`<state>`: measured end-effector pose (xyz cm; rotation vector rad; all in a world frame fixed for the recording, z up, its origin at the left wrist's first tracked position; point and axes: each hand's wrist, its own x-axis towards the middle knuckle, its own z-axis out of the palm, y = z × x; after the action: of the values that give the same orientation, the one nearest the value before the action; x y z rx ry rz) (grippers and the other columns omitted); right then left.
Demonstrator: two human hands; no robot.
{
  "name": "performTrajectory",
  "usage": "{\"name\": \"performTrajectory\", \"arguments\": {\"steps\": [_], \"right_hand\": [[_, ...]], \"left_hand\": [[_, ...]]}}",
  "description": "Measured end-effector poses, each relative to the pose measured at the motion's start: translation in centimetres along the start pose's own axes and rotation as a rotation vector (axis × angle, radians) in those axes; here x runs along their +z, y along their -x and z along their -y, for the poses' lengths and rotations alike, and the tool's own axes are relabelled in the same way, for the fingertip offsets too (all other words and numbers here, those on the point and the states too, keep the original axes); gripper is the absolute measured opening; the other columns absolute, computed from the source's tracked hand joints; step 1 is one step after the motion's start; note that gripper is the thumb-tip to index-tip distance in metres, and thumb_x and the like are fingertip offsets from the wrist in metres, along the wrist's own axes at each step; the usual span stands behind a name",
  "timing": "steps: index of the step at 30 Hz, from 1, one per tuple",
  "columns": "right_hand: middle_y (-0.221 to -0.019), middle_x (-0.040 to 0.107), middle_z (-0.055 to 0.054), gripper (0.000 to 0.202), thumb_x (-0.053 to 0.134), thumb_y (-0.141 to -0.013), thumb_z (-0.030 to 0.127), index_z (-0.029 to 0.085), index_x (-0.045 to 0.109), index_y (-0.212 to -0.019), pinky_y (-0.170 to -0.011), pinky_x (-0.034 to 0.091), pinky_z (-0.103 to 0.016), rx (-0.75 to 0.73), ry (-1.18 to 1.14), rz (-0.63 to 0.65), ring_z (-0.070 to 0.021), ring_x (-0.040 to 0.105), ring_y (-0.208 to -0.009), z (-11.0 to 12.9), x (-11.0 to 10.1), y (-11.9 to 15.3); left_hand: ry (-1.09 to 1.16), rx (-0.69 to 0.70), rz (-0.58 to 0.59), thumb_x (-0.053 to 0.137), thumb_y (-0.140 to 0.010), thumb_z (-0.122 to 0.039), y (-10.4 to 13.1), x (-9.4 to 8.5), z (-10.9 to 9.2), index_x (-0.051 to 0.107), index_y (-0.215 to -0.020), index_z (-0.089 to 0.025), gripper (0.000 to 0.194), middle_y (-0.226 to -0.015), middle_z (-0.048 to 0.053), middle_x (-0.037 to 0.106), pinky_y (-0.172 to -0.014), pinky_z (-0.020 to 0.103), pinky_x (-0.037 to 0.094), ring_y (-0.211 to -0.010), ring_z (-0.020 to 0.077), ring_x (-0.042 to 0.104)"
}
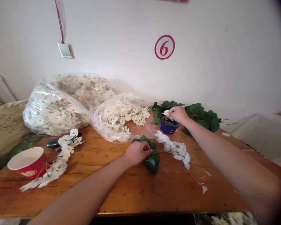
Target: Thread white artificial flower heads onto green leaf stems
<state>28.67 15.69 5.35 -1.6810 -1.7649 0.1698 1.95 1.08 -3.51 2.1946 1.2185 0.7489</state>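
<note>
Fingers pinched on a green leaf cluster (152,159) and a white blossom (166,112)

The left hand (137,153) grips the leaf cluster above the wooden surface (131,190); the right hand (178,114) holds the blossom over the blue pot (169,126). A white flower spray (174,147) lies between them, bagged flowers (58,109) to the left.

Open lane: bare tabletop (131,193), lower centre of frame, between the forearms. Second gap: bare wood left of centre, between flower strand (65,151) and left forearm. Obstacles: red cup (29,164), lower left; bagged flowers (61,109), upper left to centre; blue pot (169,125) and green leaves (202,117), right of centre; white spray (174,147), below pot.
</note>
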Motion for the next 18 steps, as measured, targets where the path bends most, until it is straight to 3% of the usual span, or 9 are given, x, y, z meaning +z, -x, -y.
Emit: {"name": "performTrajectory", "arguments": {"steps": [7,18], "right_hand": [[-0.067,0.072,-0.007,0.013,0.071,-0.070,0.023,0.013,0.075,-0.079,-0.053,0.044,-0.023,0.001,-0.002,0.017,-0.0153,0.064,-0.054,-0.5,1.3,0.4],[-0.064,0.071,-0.007,0.017,0.070,-0.070,0.024,0.013,0.075,-0.081,-0.056,0.045,-0.024,0.029,-0.025,-0.100,-0.0163,0.063,-0.059,0.1,-0.6,0.5]], "left_hand": [[-0.014,-0.011,-0.004,0.057,-0.082,-0.043,0.1,0.0,0.1,0.064,-0.078,-0.020,0.025,-0.068,0.000,0.061,-0.050,0.025,0.028,-0.059,0.0131,0.051],[-0.037,0.010,0.002,0.055,-0.084,-0.045,0.1,0.1,0.1,0.064,-0.079,-0.019,0.028,-0.069,0.000,0.063,-0.050,0.025,0.028,-0.059,0.0131,0.052]]}}
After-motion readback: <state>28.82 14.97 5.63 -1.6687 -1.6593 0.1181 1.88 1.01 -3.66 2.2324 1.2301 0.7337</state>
